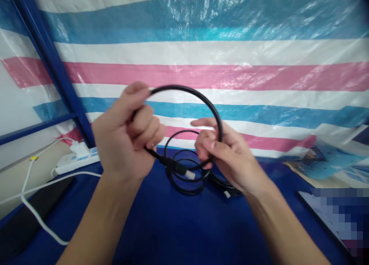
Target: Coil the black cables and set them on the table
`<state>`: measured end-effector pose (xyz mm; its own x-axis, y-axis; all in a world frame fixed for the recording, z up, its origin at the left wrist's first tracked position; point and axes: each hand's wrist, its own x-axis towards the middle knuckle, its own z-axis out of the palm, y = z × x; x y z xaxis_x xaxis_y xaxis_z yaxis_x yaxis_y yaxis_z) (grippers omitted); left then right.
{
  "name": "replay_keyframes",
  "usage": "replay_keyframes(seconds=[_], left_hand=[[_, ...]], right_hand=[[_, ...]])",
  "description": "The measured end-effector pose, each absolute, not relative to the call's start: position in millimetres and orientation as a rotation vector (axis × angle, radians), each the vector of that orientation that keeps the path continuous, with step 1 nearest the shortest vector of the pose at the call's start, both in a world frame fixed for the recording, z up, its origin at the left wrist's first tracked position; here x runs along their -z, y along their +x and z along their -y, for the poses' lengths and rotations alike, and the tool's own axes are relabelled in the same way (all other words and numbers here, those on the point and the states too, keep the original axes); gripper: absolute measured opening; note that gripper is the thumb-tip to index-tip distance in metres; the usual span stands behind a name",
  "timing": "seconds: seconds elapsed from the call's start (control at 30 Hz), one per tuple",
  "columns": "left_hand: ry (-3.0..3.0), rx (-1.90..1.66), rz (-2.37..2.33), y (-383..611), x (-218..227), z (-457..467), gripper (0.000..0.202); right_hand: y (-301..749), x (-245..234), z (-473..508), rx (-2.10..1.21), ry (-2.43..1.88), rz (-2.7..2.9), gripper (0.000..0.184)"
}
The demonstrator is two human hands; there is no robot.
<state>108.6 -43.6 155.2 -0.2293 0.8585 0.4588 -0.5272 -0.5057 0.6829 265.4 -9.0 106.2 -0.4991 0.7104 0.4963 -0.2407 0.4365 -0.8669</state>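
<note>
Between my two hands a black cable arches above the blue table. My left hand is closed around one end of it, and a plug with a pale metal tip hangs out below the fingers, pointing right. With thumb and curled fingers my right hand grips the cable at the right of the arch, its index finger stretched out to the left. More black cable loops below and behind the hands. Near my right wrist another pale metal connector tip shows on the table.
A white power strip with a plugged-in adapter lies at the left, white cords trailing over a flat black object. At the right are a blue patterned bag and a partly pixelated flat panel. Striped sheeting hangs behind.
</note>
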Motion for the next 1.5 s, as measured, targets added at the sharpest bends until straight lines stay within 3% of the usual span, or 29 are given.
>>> replay_keyframes(seconds=[0.03, 0.13, 0.27, 0.33, 0.5, 0.6, 0.77, 0.9, 1.03, 1.13, 1.23, 1.37, 1.5], left_hand=[[0.936, -1.912, -0.427, 106.2, -155.8, 41.7, 0.036], [0.655, -1.928, -0.323, 103.9, -150.5, 30.5, 0.041], [0.496, -1.917, -0.315, 107.6, -140.0, 19.5, 0.033], [0.519, -1.922, -0.305, 114.5, -136.0, 20.0, 0.026], [0.748, -1.933, -0.382, 138.4, -127.8, 27.9, 0.005], [0.92, -1.908, -0.492, 137.9, -129.1, 29.1, 0.009], [1.397, -1.634, -0.893, 111.9, -137.5, 24.8, 0.01], [1.829, -1.373, -1.411, 93.9, -137.2, 23.5, 0.01], [2.108, -0.916, -1.164, 97.4, -133.4, 27.0, 0.016], [2.023, -0.89, -0.952, 105.3, -132.9, 27.9, 0.021], [1.695, -1.142, -0.893, 108.6, -134.7, 25.9, 0.007], [1.299, -1.511, -0.794, 110.3, -137.3, 23.1, 0.009], [1.262, -1.623, -0.786, 112.0, -134.5, 19.7, 0.007]], right_hand=[[257.8, -98.1, 7.4, -1.284, -0.315, 1.694, 0.029], [232.8, -74.0, 4.1, -1.328, -0.088, 1.664, 0.057], [213.0, -57.7, 6.8, -1.136, -0.02, 1.687, 0.077], [209.7, -55.4, 11.2, -0.971, -0.095, 1.725, 0.073], [210.5, -57.0, 19.4, -0.731, -0.237, 1.486, 0.035], [221.2, -70.7, 19.0, -0.929, -0.195, 1.451, 0.018], [253.1, -99.3, 9.6, -1.386, -0.013, 1.579, 0.022], [270.9, -104.4, -2.3, -1.84, -0.147, 1.978, 0.016], [274.5, -99.3, -8.3, -2.155, -0.426, 2.194, 0.015], [276.9, -98.3, -10.3, -1.993, -0.485, 2.151, 0.013], [278.8, -101.4, -11.8, -1.691, -0.556, 1.859, 0.015], [272.5, -104.0, -12.5, -1.253, -0.664, 1.592, 0.008], [268.1, -102.9, -12.5, -1.079, -0.69, 1.527, 0.009]])
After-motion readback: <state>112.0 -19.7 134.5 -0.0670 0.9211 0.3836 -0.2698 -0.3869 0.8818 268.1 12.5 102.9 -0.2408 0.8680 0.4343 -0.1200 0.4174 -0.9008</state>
